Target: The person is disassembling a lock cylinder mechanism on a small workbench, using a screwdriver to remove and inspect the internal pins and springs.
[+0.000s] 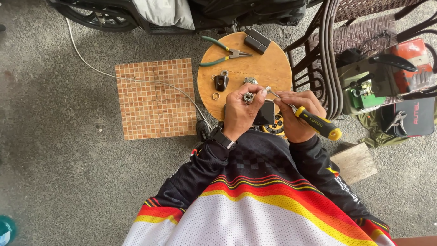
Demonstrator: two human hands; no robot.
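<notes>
Head view: left hand (240, 111) pinching small metal part (248, 97); right hand (298, 114) gripping screwdriver (314, 121) over round wooden table (273, 68).

a small gray metal part (248, 97) is pinched up in the fingers. a screwdriver (314, 120) with a yellow and black handle lies slanted, its thin tip touching the part.

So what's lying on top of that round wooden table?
On the round wooden table lie green-handled pliers, a dark rectangular block, a black key fob and a small ring. The hands cover its near edge, so anything there stays hidden.
</notes>
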